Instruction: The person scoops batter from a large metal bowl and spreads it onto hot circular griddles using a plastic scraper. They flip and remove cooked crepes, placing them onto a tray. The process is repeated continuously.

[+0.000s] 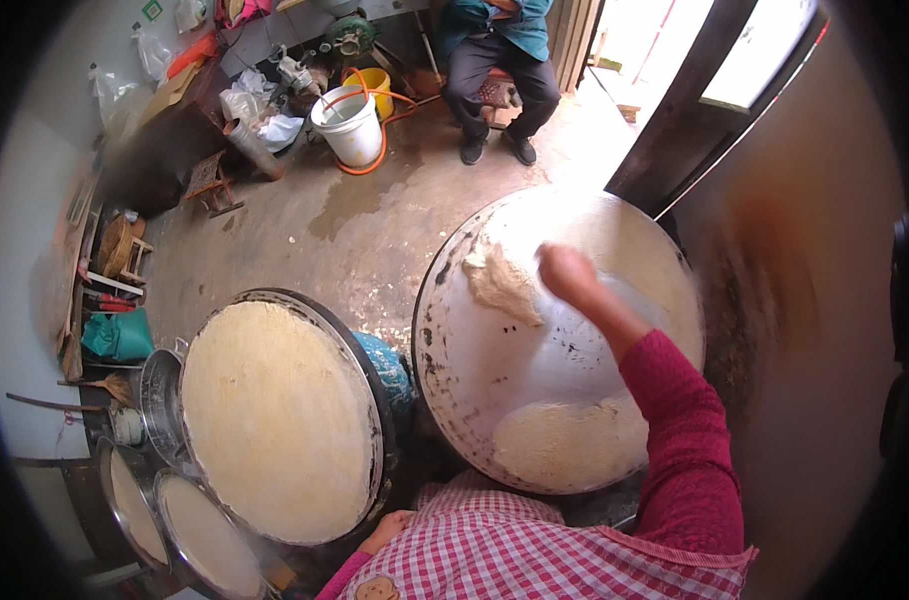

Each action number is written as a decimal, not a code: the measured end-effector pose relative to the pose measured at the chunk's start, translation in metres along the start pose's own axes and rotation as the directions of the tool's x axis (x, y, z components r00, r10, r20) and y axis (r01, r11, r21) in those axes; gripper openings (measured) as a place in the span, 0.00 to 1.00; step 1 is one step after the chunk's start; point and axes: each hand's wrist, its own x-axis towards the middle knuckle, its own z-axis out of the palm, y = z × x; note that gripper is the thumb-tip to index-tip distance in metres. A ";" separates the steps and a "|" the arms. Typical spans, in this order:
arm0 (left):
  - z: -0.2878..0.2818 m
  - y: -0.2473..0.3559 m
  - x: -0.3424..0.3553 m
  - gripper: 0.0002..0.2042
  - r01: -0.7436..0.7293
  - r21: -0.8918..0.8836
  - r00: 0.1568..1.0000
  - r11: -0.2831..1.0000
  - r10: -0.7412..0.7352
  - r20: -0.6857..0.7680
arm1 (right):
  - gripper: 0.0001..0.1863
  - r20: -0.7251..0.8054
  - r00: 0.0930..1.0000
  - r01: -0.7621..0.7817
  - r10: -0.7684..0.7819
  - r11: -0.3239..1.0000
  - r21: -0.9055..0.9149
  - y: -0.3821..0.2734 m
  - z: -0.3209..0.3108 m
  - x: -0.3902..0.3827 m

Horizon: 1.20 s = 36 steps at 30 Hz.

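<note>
My right hand (567,275), blurred by motion, is closed over the large round griddle (465,395) on the right. A soft, pale lump of dough (503,284) hangs at its fingers, above the metal. Thin batter covers the griddle's far and right parts, and a separate spread patch of batter (575,445) lies near its front edge. Low down, my left hand (387,531) rests between my checked apron (515,545) and the left griddle's rim, its fingers mostly hidden. That left griddle (383,440) bears one wide, pale round sheet (280,420).
Two smaller round pans (237,588) with pale contents and a metal basin (160,400) stand at the lower left. A person (500,70) sits beyond the griddles. A white bucket (350,135) with an orange hose stands on the floor. A wall (825,330) runs along the right.
</note>
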 end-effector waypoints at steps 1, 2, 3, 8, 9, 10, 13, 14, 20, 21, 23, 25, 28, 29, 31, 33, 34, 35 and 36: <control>-0.001 -0.007 0.000 0.13 -0.031 0.042 0.999 0.999 0.032 -0.012 | 0.13 -0.056 0.998 -0.041 0.038 0.997 -0.070 0.010 -0.005 0.019; -0.002 -0.015 0.000 0.13 -0.060 0.086 0.998 0.995 0.063 -0.025 | 0.12 -0.116 0.992 -0.069 0.057 0.993 -0.097 0.021 -0.011 0.037; -0.003 -0.022 -0.002 0.13 -0.071 0.102 0.996 0.992 0.076 -0.046 | 0.13 -0.066 0.992 -0.116 0.105 0.976 -0.183 0.030 -0.016 0.055; -0.009 -0.040 -0.010 0.13 -0.112 0.199 0.987 0.973 0.132 -0.087 | 0.13 -0.027 0.996 -0.091 0.087 0.976 -0.200 0.011 0.004 0.080; -0.009 -0.039 -0.008 0.13 -0.142 0.198 0.984 0.970 0.159 -0.073 | 0.14 0.016 0.999 0.031 -0.028 0.977 -0.210 -0.001 0.009 0.071; -0.009 -0.037 -0.004 0.13 -0.154 0.203 0.984 0.967 0.170 -0.062 | 0.14 0.080 0.990 0.132 -0.116 0.965 -0.226 -0.013 0.016 0.053; -0.008 -0.033 0.011 0.13 -0.190 0.226 0.979 0.955 0.203 -0.035 | 0.11 0.284 0.932 0.278 -0.226 0.948 -0.157 -0.038 0.022 -0.013; -0.006 -0.035 0.015 0.13 -0.218 0.242 0.972 0.946 0.232 -0.031 | 0.11 0.325 0.912 0.316 -0.251 0.934 -0.166 -0.042 0.023 -0.037; -0.010 -0.050 0.030 0.13 -0.268 0.261 0.961 0.927 0.277 0.006 | 0.10 0.229 0.970 0.124 -0.080 0.975 -0.185 -0.026 0.021 -0.050; -0.011 -0.052 0.026 0.13 -0.260 0.266 0.963 0.928 0.271 -0.003 | 0.10 0.065 0.990 0.134 -0.123 0.973 -0.186 -0.019 0.017 -0.030; -0.012 -0.053 0.012 0.13 -0.236 0.230 0.968 0.944 0.250 -0.031 | 0.09 -0.077 0.993 0.068 -0.089 0.967 -0.247 -0.006 0.009 0.011; -0.010 -0.050 -0.005 0.13 -0.166 0.177 0.981 0.970 0.181 -0.070 | 0.10 -0.021 0.999 -0.050 0.045 0.939 -0.340 -0.004 0.006 0.045; -0.010 -0.047 -0.025 0.13 -0.149 0.216 0.979 0.965 0.174 -0.101 | 0.11 -0.037 0.999 0.011 -0.021 0.964 -0.266 -0.027 0.024 0.056; -0.009 -0.046 -0.025 0.13 -0.150 0.215 0.980 0.965 0.174 -0.100 | 0.12 -0.013 0.991 0.128 -0.135 0.962 -0.240 -0.036 0.031 0.049; -0.009 -0.049 -0.019 0.13 -0.187 0.222 0.975 0.957 0.208 -0.076 | 0.13 0.116 0.950 0.311 -0.291 0.919 -0.243 -0.056 0.041 0.019; -0.007 -0.055 -0.003 0.13 -0.169 0.069 0.983 0.983 0.173 -0.063 | 0.12 0.262 0.897 0.418 -0.356 0.877 -0.238 -0.068 0.042 -0.025; -0.006 -0.059 0.004 0.13 -0.227 0.094 0.971 0.969 0.232 -0.055 | 0.10 0.306 0.874 0.448 -0.376 0.869 -0.210 -0.072 0.040 -0.050; -0.008 -0.060 0.013 0.13 -0.240 0.134 0.967 0.961 0.249 -0.048 | 0.10 0.347 0.870 0.433 -0.349 0.878 -0.203 -0.073 0.038 -0.074; -0.007 -0.063 0.017 0.13 -0.250 0.179 0.963 0.952 0.264 -0.057 | 0.10 0.360 0.862 0.441 -0.357 0.878 -0.185 -0.072 0.035 -0.097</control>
